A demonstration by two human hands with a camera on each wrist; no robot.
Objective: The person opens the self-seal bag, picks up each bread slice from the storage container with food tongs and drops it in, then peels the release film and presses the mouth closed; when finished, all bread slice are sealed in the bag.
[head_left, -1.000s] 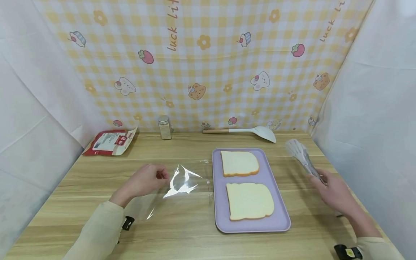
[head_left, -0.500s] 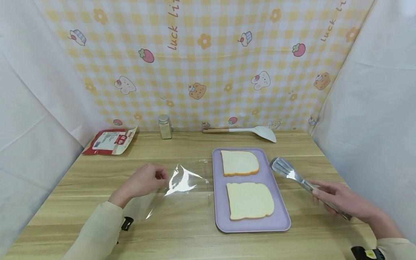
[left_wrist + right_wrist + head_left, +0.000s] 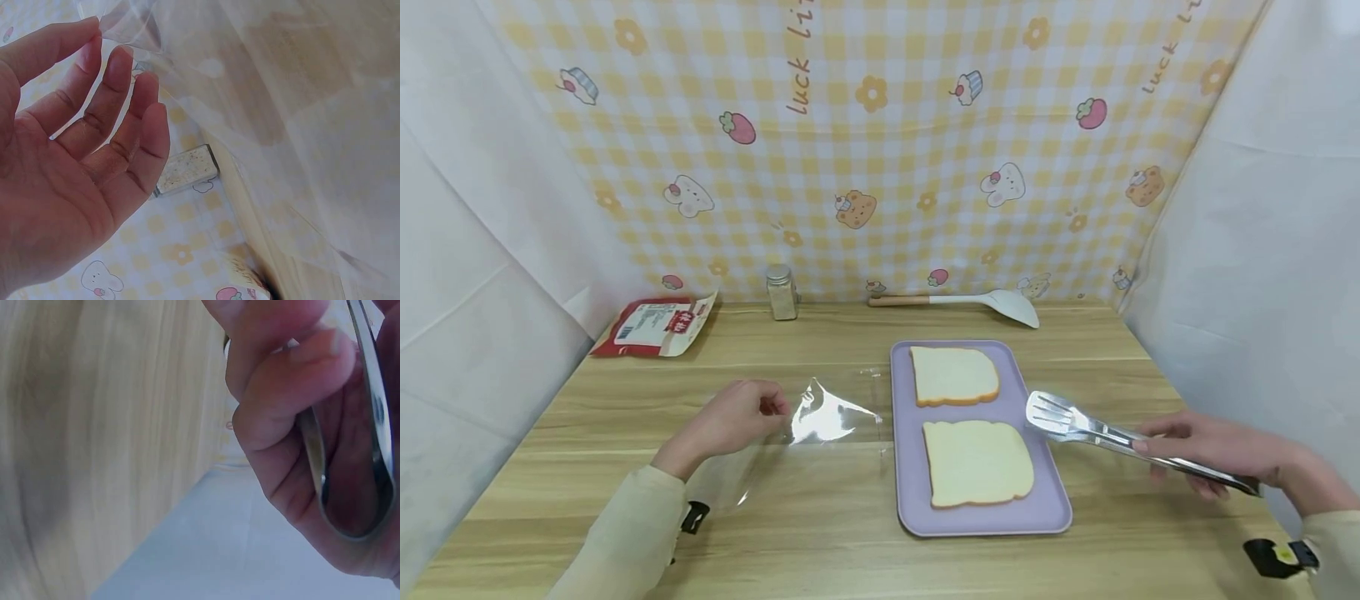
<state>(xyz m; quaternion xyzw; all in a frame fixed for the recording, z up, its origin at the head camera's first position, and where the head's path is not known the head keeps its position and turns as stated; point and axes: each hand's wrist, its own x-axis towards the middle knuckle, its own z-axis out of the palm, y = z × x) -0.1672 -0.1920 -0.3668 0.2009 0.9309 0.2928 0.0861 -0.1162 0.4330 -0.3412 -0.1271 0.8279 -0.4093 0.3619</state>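
My left hand pinches the edge of a clear plastic bag between thumb and forefinger. In the left wrist view its other fingers curve loosely below the pinch, and the bag fills the upper right. On the right, my right hand grips metal tongs around their arms. The tongs' slotted head overlaps the right rim of the lilac tray. Two bread slices lie on that tray, a far slice and a near slice. The right wrist view shows the tongs' bent end inside the palm.
Along the back stand a glass spice jar and a white spatula with a wooden handle. A red and white packet lies at the back left. A checked cloth hangs behind the wooden table.
My right hand has moved right and toward me, turning the tongs so that their head swings left and down to the tray's right rim. My left hand keeps its place on the bag.
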